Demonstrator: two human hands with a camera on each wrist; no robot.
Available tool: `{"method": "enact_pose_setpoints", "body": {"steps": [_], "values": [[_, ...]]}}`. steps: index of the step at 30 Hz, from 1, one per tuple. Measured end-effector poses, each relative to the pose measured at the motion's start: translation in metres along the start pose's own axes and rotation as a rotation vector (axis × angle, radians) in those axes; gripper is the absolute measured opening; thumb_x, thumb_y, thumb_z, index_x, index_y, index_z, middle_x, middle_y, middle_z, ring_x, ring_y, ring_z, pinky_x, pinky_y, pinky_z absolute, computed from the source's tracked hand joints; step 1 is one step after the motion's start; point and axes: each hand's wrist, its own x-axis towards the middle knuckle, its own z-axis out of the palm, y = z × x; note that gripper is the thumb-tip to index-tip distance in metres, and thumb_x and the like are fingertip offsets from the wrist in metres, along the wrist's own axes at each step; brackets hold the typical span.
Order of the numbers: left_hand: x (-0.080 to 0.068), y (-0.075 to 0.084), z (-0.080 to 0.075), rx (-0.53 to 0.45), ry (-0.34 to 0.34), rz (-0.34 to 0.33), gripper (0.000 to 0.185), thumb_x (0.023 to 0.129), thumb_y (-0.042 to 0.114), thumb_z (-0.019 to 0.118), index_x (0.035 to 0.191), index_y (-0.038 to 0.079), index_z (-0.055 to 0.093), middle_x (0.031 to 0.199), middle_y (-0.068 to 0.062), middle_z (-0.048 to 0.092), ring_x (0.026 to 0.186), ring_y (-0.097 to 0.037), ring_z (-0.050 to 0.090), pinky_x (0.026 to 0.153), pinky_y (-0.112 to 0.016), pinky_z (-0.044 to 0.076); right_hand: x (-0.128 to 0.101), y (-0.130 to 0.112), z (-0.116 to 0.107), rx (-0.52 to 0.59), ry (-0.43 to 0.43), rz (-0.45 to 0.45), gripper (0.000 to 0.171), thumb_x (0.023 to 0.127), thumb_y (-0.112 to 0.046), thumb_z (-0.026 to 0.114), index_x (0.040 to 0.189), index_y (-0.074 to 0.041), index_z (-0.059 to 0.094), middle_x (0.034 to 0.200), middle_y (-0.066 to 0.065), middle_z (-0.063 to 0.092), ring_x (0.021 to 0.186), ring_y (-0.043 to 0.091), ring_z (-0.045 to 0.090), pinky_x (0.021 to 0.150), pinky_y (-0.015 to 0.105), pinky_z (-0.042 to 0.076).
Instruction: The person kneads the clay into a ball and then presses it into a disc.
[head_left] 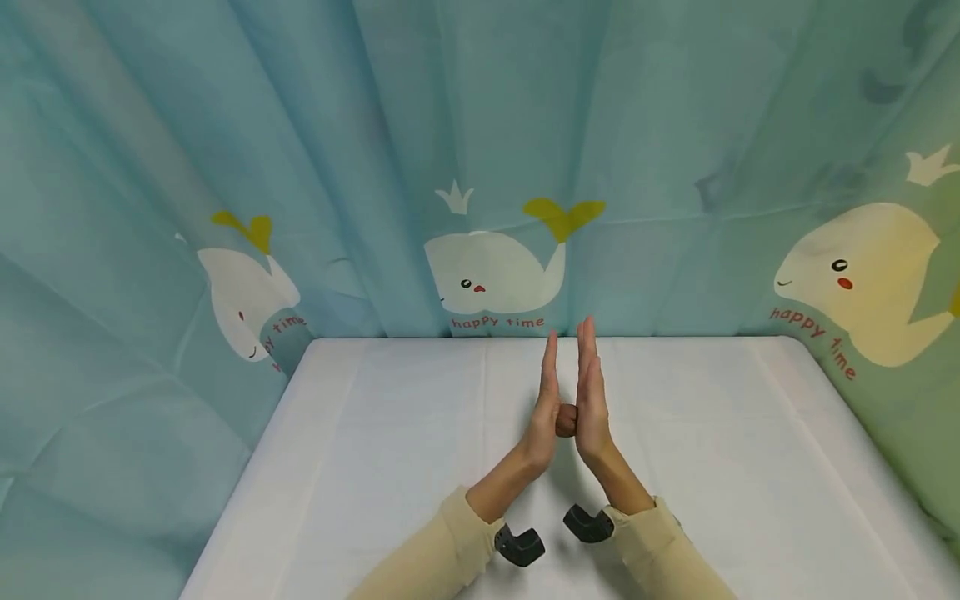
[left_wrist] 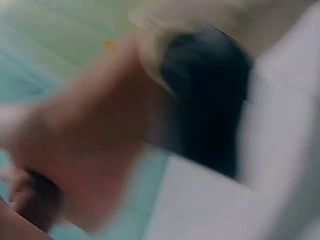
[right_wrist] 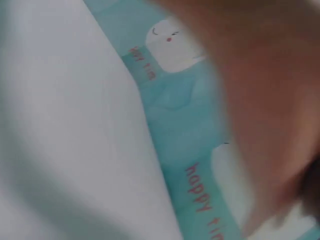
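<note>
**A small brown ball pressed between two flat palms**

A small brown ball [head_left: 566, 420] sits between the heels of both hands, above the middle of the white tabletop [head_left: 375, 467]. The left hand [head_left: 546, 408] and right hand [head_left: 591, 400] stand upright, palms facing, fingers straight and pointing away; neither grip curls round the ball, the flat palms only press it. The fingertips stay slightly apart. Cream sleeves [head_left: 450, 550] cover both forearms. Behind the tabletop hangs a blue curtain [head_left: 300, 125] printed with white whales. Both wrist views are blurred.

Pale cream long sleeves [head_left: 442, 554] on both arms. Small black camera units [head_left: 519, 546] strapped under each wrist.
</note>
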Motion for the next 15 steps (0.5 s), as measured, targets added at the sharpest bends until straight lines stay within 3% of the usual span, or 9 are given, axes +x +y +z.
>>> {"method": "enact_pose_setpoints", "body": {"steps": [1, 2, 3, 4, 5, 8, 9, 12, 15], "values": [[0.001, 0.004, 0.001, -0.022, 0.001, 0.023, 0.061, 0.110, 0.046, 0.005, 0.166, 0.024, -0.009, 0.171, 0.004, -0.005, 0.106, -0.012, 0.054, 0.083, -0.028, 0.044, -0.001, 0.002, -0.001, 0.008, -0.004, 0.014, 0.058, 0.111, -0.048, 0.006, 0.166, -0.033, -0.002, 0.172, -0.006, -0.004, 0.154, 0.005, -0.002, 0.100, 0.017, 0.029], [0.002, 0.008, 0.001, -0.024, 0.008, 0.042, 0.062, 0.110, 0.048, 0.005, 0.166, 0.023, -0.008, 0.171, 0.005, -0.005, 0.130, -0.009, 0.045, 0.102, -0.031, 0.039, -0.003, 0.005, -0.001, 0.010, -0.007, 0.027, 0.058, 0.111, -0.047, 0.005, 0.166, -0.032, -0.003, 0.173, -0.004, -0.004, 0.149, 0.004, 0.019, 0.090, 0.016, 0.035], [0.004, 0.013, 0.001, -0.020, 0.015, 0.058, 0.063, 0.110, 0.050, 0.006, 0.166, 0.024, -0.007, 0.171, 0.007, -0.007, 0.147, -0.006, 0.025, 0.117, -0.035, 0.026, -0.006, 0.008, 0.000, 0.013, -0.010, 0.036, 0.058, 0.111, -0.046, 0.004, 0.166, -0.030, -0.004, 0.173, -0.002, -0.004, 0.148, 0.001, 0.020, 0.091, 0.014, 0.035], [0.006, 0.016, 0.001, -0.010, 0.015, 0.077, 0.064, 0.110, 0.050, 0.007, 0.166, 0.023, -0.007, 0.171, 0.009, -0.009, 0.154, -0.005, 0.001, 0.123, -0.040, 0.010, -0.009, 0.010, 0.002, 0.023, -0.010, 0.043, 0.058, 0.111, -0.046, 0.003, 0.166, -0.028, -0.004, 0.173, -0.001, -0.005, 0.147, 0.000, 0.022, 0.098, 0.015, 0.034], [0.009, 0.018, 0.000, 0.008, 0.008, 0.093, 0.064, 0.110, 0.050, 0.007, 0.166, 0.023, -0.006, 0.171, 0.009, -0.009, 0.154, -0.005, -0.009, 0.124, -0.045, -0.004, -0.013, 0.011, 0.004, 0.034, -0.006, 0.049, 0.059, 0.111, -0.045, 0.003, 0.166, -0.027, -0.005, 0.173, 0.000, -0.004, 0.147, -0.001, 0.023, 0.099, 0.014, 0.034], [0.016, 0.018, -0.003, 0.134, 0.023, 0.103, 0.065, 0.110, 0.052, 0.008, 0.167, 0.023, -0.002, 0.172, 0.009, -0.005, 0.157, -0.012, -0.007, 0.124, -0.052, -0.002, -0.022, 0.010, 0.011, 0.070, 0.003, 0.026, 0.059, 0.112, -0.045, 0.004, 0.166, -0.025, -0.004, 0.173, 0.003, -0.002, 0.152, 0.006, 0.020, 0.111, 0.016, 0.027], [0.019, 0.015, -0.004, 0.172, 0.039, 0.096, 0.065, 0.110, 0.052, 0.007, 0.167, 0.022, 0.000, 0.172, 0.007, -0.003, 0.157, -0.013, -0.005, 0.124, -0.053, -0.002, -0.023, 0.008, 0.014, 0.076, 0.001, 0.008, 0.060, 0.112, -0.046, 0.005, 0.166, -0.025, -0.004, 0.173, 0.003, -0.002, 0.156, 0.009, -0.002, 0.118, 0.018, 0.016], [0.021, 0.003, -0.008, 0.236, 0.076, 0.055, 0.066, 0.110, 0.054, 0.007, 0.167, 0.021, 0.002, 0.173, 0.003, 0.000, 0.157, -0.017, -0.004, 0.122, -0.056, -0.003, -0.024, -0.001, 0.019, 0.056, -0.010, -0.052, 0.059, 0.112, -0.044, 0.007, 0.167, -0.024, -0.002, 0.173, 0.003, -0.003, 0.158, 0.019, -0.007, 0.119, 0.022, 0.012], [0.017, -0.006, -0.008, 0.217, 0.049, 0.028, 0.069, 0.108, 0.057, 0.007, 0.167, 0.021, 0.001, 0.173, 0.004, -0.001, 0.157, -0.018, -0.007, 0.122, -0.058, -0.004, -0.018, -0.007, 0.016, 0.004, -0.003, -0.066, 0.058, 0.112, -0.041, 0.008, 0.167, -0.026, 0.000, 0.173, -0.001, -0.001, 0.158, 0.017, -0.007, 0.119, 0.027, 0.010]]}}
